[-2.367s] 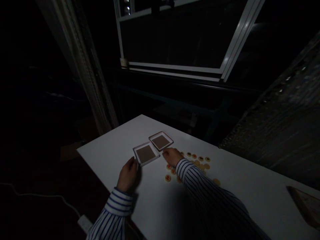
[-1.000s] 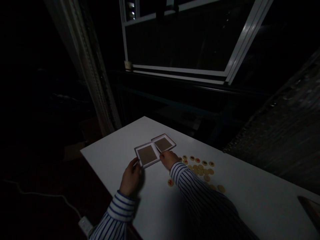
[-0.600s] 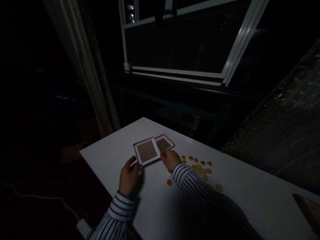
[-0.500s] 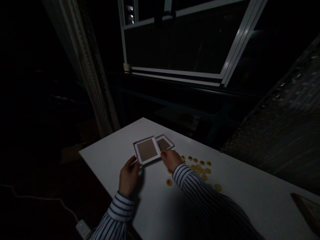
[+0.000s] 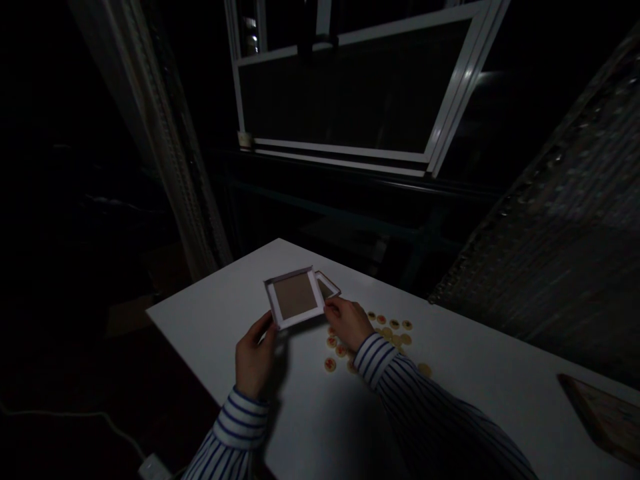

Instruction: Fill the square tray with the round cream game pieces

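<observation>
Head view: got empty box (image 5: 296, 295) tilted up, seemingly pinched (dark tho) between nearly closed left hand (image 5: 254, 357) and right hand (image 5: 351, 324), with discs (image 5: 330, 365) left loose on table (image 5: 215, 300).

we can read no text here. on the table (image 5: 310, 413), some round pieces (image 5: 330, 365) bear red marks and other pieces (image 5: 395, 324) dark ones, but they are too small and dim for us to tell which characters or signs they are.
</observation>
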`<state>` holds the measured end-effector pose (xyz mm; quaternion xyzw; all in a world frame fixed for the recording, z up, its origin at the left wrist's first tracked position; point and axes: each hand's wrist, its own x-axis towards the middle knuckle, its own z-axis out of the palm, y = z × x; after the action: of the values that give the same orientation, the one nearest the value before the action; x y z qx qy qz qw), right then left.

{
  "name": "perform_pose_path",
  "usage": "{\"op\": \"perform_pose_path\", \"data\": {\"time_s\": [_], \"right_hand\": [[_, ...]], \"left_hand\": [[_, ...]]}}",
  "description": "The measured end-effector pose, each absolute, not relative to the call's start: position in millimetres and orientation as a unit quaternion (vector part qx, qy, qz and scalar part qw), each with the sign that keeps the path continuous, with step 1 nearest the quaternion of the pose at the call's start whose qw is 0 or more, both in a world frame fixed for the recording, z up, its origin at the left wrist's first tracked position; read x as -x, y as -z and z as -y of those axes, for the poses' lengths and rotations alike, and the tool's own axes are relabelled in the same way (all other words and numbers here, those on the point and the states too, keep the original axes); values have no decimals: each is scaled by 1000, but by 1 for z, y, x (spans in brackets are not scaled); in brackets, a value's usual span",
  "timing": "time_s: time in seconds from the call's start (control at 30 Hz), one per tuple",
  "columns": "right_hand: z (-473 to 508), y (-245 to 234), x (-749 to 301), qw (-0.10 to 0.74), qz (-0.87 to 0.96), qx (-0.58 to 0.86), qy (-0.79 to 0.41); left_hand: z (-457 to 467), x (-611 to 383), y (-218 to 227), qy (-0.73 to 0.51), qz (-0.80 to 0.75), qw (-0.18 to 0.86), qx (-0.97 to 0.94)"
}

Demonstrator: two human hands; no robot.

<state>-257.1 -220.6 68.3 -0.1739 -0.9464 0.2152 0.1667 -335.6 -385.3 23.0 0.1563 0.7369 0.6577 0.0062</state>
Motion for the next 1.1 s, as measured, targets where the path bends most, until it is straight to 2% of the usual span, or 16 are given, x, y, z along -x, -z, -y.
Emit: {"op": "perform_pose_path", "data": {"time_s": [1.1], "right_hand": [[192, -90, 157, 211, 922, 231, -227]], "left_hand": [[336, 284, -45, -658, -702, 55, -267]]}}
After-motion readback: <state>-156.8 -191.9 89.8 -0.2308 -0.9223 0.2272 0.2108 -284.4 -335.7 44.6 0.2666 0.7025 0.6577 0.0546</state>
